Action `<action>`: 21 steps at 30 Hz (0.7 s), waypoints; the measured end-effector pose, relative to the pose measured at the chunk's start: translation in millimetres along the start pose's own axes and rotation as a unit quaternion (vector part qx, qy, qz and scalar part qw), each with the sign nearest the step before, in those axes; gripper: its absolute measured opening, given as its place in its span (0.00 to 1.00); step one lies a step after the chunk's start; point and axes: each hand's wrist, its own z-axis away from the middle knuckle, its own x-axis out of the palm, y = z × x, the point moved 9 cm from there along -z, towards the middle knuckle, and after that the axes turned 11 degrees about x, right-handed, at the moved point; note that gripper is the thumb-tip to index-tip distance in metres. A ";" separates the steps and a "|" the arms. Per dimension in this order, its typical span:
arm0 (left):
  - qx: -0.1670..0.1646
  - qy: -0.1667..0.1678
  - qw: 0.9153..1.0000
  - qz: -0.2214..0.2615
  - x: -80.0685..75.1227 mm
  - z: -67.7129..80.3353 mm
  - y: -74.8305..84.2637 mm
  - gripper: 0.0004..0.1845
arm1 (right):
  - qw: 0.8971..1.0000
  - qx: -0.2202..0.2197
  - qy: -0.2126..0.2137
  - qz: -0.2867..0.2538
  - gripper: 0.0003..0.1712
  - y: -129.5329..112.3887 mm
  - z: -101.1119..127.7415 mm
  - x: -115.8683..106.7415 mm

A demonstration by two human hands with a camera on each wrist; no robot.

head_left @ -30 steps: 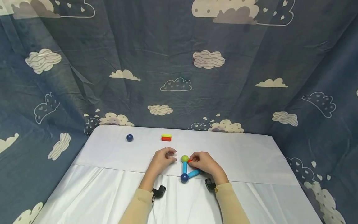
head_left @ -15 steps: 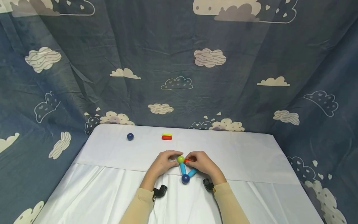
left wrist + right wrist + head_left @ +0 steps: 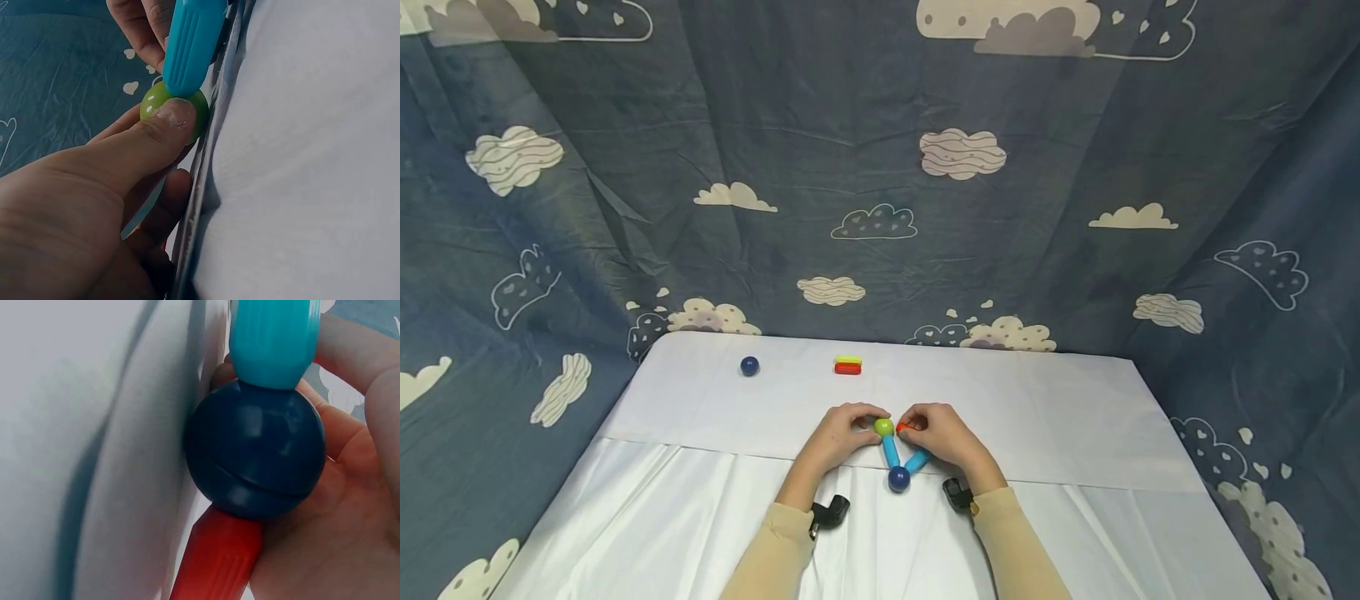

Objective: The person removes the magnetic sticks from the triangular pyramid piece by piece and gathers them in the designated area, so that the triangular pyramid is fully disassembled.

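My left hand [image 3: 846, 431] pinches a green ball [image 3: 884, 427], the thumb lying on it in the left wrist view. A light-blue stick [image 3: 192, 50] joins that ball to a dark-blue ball [image 3: 898, 478] nearer me. From this ball a second light-blue stick [image 3: 917, 460] runs under my right hand [image 3: 946, 433]. Between the right thumb and fingers I hold a red stick [image 3: 902, 427], its tip a small gap from the green ball. In the right wrist view, another dark-blue ball [image 3: 255, 450] joins a light-blue stick and the red stick; the hand hides it from the head view.
A loose dark-blue ball [image 3: 749, 366] lies at the back left of the white-covered table [image 3: 1037, 417]. Further right, a yellow stick [image 3: 848, 360] and a red stick [image 3: 847, 369] lie side by side. A cloud-patterned curtain [image 3: 880, 125] hangs behind.
My left hand has moved right and taken hold of the green ball, which shifted left and tilted its stick. The held red stick's tip met the ball, then moved slightly apart.
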 end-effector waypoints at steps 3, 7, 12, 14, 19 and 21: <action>-0.004 0.003 1.000 0.004 -0.6 0.2 -1.0 0.18 | 1.000 0.002 0.006 -0.004 0.05 0.6 -0.3 -1.6; -0.007 0.008 1.000 0.003 -1.4 0.2 -2.7 0.18 | 1.000 0.005 0.027 0.006 0.06 4.0 -1.9 -4.7; -0.014 0.017 1.000 0.004 -2.4 -0.3 -5.8 0.17 | 0.997 0.010 0.069 0.024 0.09 8.8 -3.4 -13.3; -0.014 0.015 1.000 0.005 -1.9 -0.3 -6.2 0.17 | 0.996 0.010 0.079 0.025 0.10 9.4 -3.2 -16.0; 0.001 -0.014 1.000 -0.001 1.9 -0.1 -2.5 0.18 | 0.995 0.013 0.093 0.030 0.12 11.5 -3.3 -19.1; 0.014 -0.027 0.999 -0.010 3.0 -0.1 0.3 0.17 | 0.995 0.013 0.096 0.033 0.12 11.7 -3.7 -19.7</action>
